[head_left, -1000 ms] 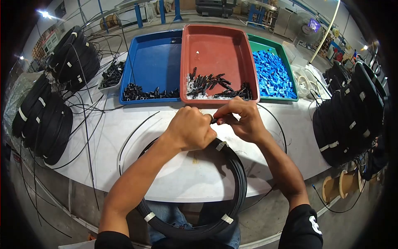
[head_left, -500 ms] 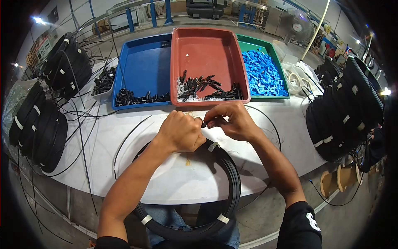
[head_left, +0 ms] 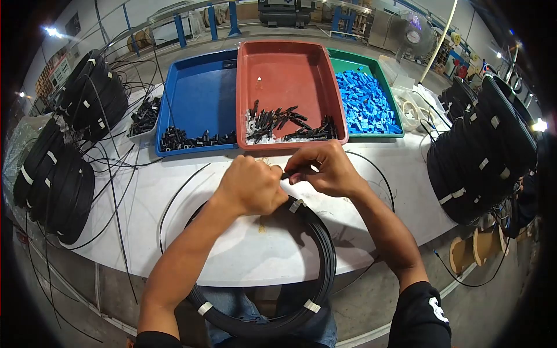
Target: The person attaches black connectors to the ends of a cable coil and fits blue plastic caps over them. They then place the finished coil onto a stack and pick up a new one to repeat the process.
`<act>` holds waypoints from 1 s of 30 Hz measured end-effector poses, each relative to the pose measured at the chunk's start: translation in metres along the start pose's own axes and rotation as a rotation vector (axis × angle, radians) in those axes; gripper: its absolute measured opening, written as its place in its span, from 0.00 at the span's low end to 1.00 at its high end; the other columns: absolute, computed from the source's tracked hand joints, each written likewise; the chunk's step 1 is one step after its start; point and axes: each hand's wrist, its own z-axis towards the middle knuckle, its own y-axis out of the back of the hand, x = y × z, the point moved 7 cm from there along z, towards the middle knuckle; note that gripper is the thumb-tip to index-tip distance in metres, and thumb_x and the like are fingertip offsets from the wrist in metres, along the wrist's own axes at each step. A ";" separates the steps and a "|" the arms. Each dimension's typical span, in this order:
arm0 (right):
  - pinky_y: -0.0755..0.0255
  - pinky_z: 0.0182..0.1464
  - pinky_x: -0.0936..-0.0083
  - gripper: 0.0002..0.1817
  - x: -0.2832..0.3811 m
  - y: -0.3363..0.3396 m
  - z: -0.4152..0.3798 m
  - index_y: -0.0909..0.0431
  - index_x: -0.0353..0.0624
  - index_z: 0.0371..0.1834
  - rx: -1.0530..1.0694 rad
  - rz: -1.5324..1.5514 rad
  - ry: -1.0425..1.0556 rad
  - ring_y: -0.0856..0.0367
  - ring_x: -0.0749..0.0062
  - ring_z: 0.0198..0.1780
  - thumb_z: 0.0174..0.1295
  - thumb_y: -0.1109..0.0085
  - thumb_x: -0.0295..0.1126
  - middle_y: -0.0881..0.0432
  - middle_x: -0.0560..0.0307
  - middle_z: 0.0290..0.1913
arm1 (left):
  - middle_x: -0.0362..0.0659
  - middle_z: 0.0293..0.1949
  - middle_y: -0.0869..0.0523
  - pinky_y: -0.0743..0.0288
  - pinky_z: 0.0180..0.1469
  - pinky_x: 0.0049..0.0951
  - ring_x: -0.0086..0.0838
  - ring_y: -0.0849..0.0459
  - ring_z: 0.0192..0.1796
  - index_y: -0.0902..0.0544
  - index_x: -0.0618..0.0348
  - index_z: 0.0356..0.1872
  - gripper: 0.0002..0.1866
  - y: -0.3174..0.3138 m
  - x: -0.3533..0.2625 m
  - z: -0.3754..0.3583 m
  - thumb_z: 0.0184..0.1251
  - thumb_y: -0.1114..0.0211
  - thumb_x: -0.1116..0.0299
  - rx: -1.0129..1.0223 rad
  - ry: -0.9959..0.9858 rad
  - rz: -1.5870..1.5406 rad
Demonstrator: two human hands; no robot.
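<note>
Workshop, head view: grey floor (head_left: 360,310), with a fan (head_left: 413,38) at far right.
Bench (head_left: 249,246): white top; along its far side, left to right, a blue tray (head_left: 200,93), a red tray (head_left: 290,75) and a green tray (head_left: 377,136) of blue pieces (head_left: 365,98).
Sides: black left coils (head_left: 58,180) and right coils (head_left: 487,159).
Black piece (head_left: 284,176): between the two hands, on the near side of the red tray, mostly covered.
Right hand (head_left: 328,168): thumb and forefinger pinch the black piece.
Left hand (head_left: 249,185): fingers curled closed in a fist against the piece's left end; cannot tell what they grip.
Cable coil (head_left: 329,249): banded, below the hands, overhanging the near edge.
Handling: the piece looks light, stiff and perhaps slippery, best pinched by its sides; the coil seems springy and heavier, best held at a band.
</note>
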 end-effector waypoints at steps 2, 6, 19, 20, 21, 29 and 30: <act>0.19 0.35 0.72 0.09 0.013 0.006 -0.001 0.12 0.39 0.35 -0.182 -0.075 0.168 0.11 0.70 0.32 0.50 0.28 0.18 0.10 0.56 0.32 | 0.57 0.16 0.21 0.25 0.26 0.43 0.50 0.20 0.18 0.22 0.67 0.19 0.13 0.000 0.017 0.000 0.48 0.42 0.64 0.036 0.091 -0.260; 0.18 0.34 0.76 0.12 0.017 -0.003 -0.009 0.13 0.39 0.35 -0.279 -0.180 0.399 0.11 0.73 0.31 0.49 0.30 0.12 0.11 0.56 0.33 | 0.64 0.18 0.22 0.23 0.31 0.47 0.58 0.19 0.24 0.20 0.73 0.20 0.17 -0.011 0.027 -0.003 0.52 0.42 0.64 0.079 0.200 -0.564; 0.21 0.35 0.68 0.17 0.008 -0.020 -0.007 0.16 0.43 0.44 -0.110 -0.415 0.476 0.14 0.63 0.32 0.49 0.31 0.17 0.13 0.56 0.31 | 0.57 0.16 0.20 0.23 0.28 0.44 0.50 0.18 0.20 0.17 0.66 0.21 0.13 -0.023 0.022 -0.004 0.46 0.41 0.64 0.121 0.050 -0.087; 0.21 0.35 0.68 0.17 0.008 -0.021 -0.007 0.16 0.43 0.44 -0.111 -0.417 0.478 0.14 0.63 0.32 0.49 0.31 0.17 0.13 0.56 0.31 | 0.57 0.16 0.20 0.22 0.28 0.44 0.50 0.18 0.20 0.17 0.66 0.20 0.13 -0.026 0.017 -0.004 0.46 0.41 0.64 0.204 0.007 0.024; 0.19 0.37 0.68 0.18 -0.001 -0.022 -0.004 0.17 0.42 0.45 -0.064 -0.287 0.358 0.12 0.63 0.34 0.50 0.33 0.15 0.12 0.54 0.33 | 0.57 0.16 0.20 0.22 0.28 0.44 0.50 0.18 0.20 0.17 0.66 0.20 0.13 -0.026 0.016 -0.004 0.46 0.41 0.64 0.205 0.004 0.027; 0.19 0.39 0.64 0.14 -0.009 -0.014 -0.001 0.22 0.38 0.41 -0.051 -0.010 0.111 0.10 0.54 0.39 0.52 0.36 0.13 0.11 0.52 0.31 | 0.57 0.19 0.20 0.23 0.29 0.46 0.56 0.21 0.21 0.20 0.68 0.22 0.13 -0.030 0.027 -0.003 0.46 0.41 0.66 0.194 0.045 -0.091; 0.20 0.39 0.64 0.12 -0.005 -0.012 -0.004 0.22 0.38 0.39 -0.145 -0.120 0.240 0.11 0.55 0.38 0.52 0.34 0.15 0.12 0.54 0.30 | 0.57 0.19 0.20 0.23 0.29 0.46 0.56 0.21 0.21 0.20 0.68 0.22 0.13 -0.033 0.031 -0.004 0.46 0.41 0.66 0.193 0.041 -0.094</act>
